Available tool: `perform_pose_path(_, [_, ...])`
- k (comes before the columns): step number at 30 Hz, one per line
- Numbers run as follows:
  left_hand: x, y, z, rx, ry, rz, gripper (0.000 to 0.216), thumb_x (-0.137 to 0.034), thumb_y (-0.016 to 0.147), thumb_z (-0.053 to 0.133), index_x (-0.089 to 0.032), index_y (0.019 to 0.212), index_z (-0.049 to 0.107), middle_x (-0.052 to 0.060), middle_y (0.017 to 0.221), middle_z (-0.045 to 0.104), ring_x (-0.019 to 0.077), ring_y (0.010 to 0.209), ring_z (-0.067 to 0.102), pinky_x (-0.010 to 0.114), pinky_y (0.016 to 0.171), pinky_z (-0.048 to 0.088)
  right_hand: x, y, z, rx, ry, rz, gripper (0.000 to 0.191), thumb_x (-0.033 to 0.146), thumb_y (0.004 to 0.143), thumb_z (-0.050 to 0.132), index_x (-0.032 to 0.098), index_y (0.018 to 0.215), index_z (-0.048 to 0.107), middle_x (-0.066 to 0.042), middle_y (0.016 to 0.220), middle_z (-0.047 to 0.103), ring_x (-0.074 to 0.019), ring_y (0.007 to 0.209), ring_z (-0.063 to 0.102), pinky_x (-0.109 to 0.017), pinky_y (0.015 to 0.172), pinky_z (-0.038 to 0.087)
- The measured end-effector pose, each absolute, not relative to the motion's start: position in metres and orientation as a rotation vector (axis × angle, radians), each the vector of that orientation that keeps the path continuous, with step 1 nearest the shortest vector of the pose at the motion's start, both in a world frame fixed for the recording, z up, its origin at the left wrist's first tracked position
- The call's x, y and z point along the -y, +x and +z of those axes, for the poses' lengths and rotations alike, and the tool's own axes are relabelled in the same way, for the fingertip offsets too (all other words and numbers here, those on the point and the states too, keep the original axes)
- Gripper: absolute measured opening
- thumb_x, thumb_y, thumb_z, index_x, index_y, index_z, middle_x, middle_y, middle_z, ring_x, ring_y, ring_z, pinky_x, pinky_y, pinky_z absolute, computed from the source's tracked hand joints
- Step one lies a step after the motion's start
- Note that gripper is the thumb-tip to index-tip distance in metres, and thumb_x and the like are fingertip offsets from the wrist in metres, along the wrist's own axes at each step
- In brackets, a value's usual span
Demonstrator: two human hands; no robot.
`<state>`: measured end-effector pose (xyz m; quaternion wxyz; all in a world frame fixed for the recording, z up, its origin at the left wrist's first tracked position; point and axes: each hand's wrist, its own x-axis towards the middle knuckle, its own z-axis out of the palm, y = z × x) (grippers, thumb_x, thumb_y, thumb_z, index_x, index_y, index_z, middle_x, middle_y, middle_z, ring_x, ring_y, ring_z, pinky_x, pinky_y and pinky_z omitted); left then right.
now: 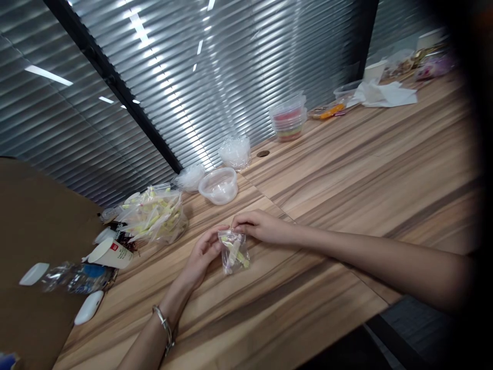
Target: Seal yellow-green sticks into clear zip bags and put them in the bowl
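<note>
Head view, me watching from the side: small clear bag on the bench, right between the two hands. Right hand has thumb and fingers drawn together at the bag's top edge, looks like a pinch. Left hand curls at the upper left edge, thumb and forefinger near the corner; can't tell whether it actually grips.

Inside the bag: yellow-green piece plus some pale, purplish bits, too small to name. Handling, my guess: very light, film thin and limp, a bit slick, creases easily. Contents probably stiffer than the film and may shift about. Best hold is the flat top edge, one pinch per upper corner, light pressure; squeezing the middle could press on the contents.

Nearby: big plastic bag full of similar yellow-green stuff, left of a round clear tub. Paper cup leans over at the far left. Metal bracelet on the left wrist.
</note>
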<state>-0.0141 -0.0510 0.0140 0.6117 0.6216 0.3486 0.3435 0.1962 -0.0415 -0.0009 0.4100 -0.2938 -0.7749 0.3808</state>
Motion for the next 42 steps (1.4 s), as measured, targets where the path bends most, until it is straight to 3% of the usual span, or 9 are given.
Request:
perform_pose_path(4, [0.050, -0.015, 0.014, -0.802, 1.455, 0.796, 0.030, -0.024, 0.069, 0.074, -0.019, 0.095, 0.058, 0.004, 0.093, 0.064, 0.0158, 0.086, 0.059, 0.024, 0.078, 0.044, 0.042, 0.195, -0.001, 1.959, -0.742, 0.975, 0.023, 0.031, 0.087, 0.048, 0.015, 0.082, 0.064, 0.000, 0.073, 0.059, -0.0126, 0.070, 0.052, -0.023, 0.065, 0.040])
perform_pose_path(13, [0.046, -0.019, 0.005, -0.758, 1.521, 0.810, 0.026, -0.020, 0.070, 0.073, -0.018, 0.083, 0.050, -0.002, 0.075, 0.055, 0.0088, 0.070, 0.050, 0.017, 0.064, 0.040, 0.040, 0.193, -0.007, 1.822, -0.626, 1.382, 0.031, 0.040, 0.073, 0.067, 0.014, 0.086, 0.058, 0.002, 0.072, 0.057, -0.0092, 0.063, 0.051, -0.019, 0.057, 0.040])
perform_pose_path(22, [0.045, -0.024, 0.002, -0.729, 1.602, 0.635, 0.019, -0.018, 0.072, 0.071, -0.014, 0.076, 0.053, 0.001, 0.077, 0.056, 0.0109, 0.074, 0.051, 0.022, 0.067, 0.039, 0.046, 0.195, -0.002, 1.984, -0.688, 1.267, 0.019, 0.031, 0.077, 0.062, 0.012, 0.076, 0.060, 0.002, 0.065, 0.055, -0.0078, 0.058, 0.046, -0.018, 0.053, 0.036])
perform_pose_path(30, [0.045, -0.024, 0.007, -0.695, 1.696, 0.547, 0.014, -0.020, 0.074, 0.069, -0.012, 0.072, 0.058, 0.004, 0.077, 0.060, 0.0143, 0.075, 0.053, 0.026, 0.070, 0.040, 0.049, 0.196, 0.001, 2.145, -0.766, 1.127, 0.020, 0.032, 0.077, 0.061, 0.013, 0.073, 0.060, 0.005, 0.057, 0.048, -0.0067, 0.053, 0.041, -0.017, 0.047, 0.029])
perform_pose_path(37, [0.049, -0.021, 0.011, -0.725, 1.804, 0.501, 0.014, -0.023, 0.076, 0.067, -0.012, 0.071, 0.060, 0.005, 0.077, 0.063, 0.0159, 0.076, 0.054, 0.028, 0.074, 0.040, 0.042, 0.203, 0.002, 2.145, -0.572, 1.418, 0.031, 0.041, 0.079, 0.059, 0.011, 0.079, 0.064, 0.003, 0.063, 0.052, -0.0070, 0.057, 0.043, -0.018, 0.052, 0.033])
perform_pose_path(42, [0.049, -0.021, 0.010, -0.773, 1.825, 0.501, 0.015, -0.024, 0.076, 0.068, -0.012, 0.072, 0.060, 0.004, 0.074, 0.061, 0.0147, 0.073, 0.053, 0.027, 0.071, 0.040, 0.043, 0.203, 0.004, 2.144, -0.537, 1.576, 0.030, 0.037, 0.067, 0.073, 0.011, 0.077, 0.061, 0.003, 0.066, 0.054, -0.0068, 0.060, 0.044, -0.018, 0.053, 0.033])
